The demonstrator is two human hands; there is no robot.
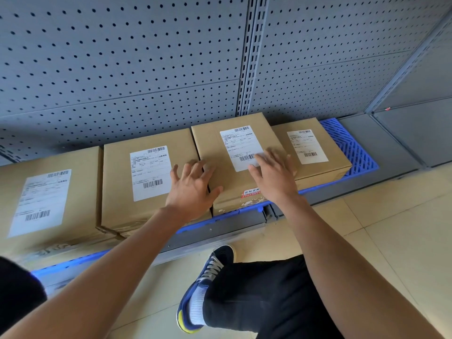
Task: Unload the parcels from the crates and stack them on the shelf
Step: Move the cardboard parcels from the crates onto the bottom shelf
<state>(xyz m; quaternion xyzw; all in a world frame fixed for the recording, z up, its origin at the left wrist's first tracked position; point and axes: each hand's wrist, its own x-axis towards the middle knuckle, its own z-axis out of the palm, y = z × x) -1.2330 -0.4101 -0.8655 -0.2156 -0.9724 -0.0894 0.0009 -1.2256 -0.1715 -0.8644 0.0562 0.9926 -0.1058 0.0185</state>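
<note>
Parcel (234,165) on shelf, L hand (193,189) & R hand (274,177) flat atop

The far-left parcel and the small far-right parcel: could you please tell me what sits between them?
Two parcels: one under the left hand, a taller one under the right hand, in the head view.

Bright, even, cool light with soft shadows only. Wide-angle bend curves the shelf (220,231) edge. Motion blur smears the box (49,199) at 9 o'clock; the centre is sharp.
</note>
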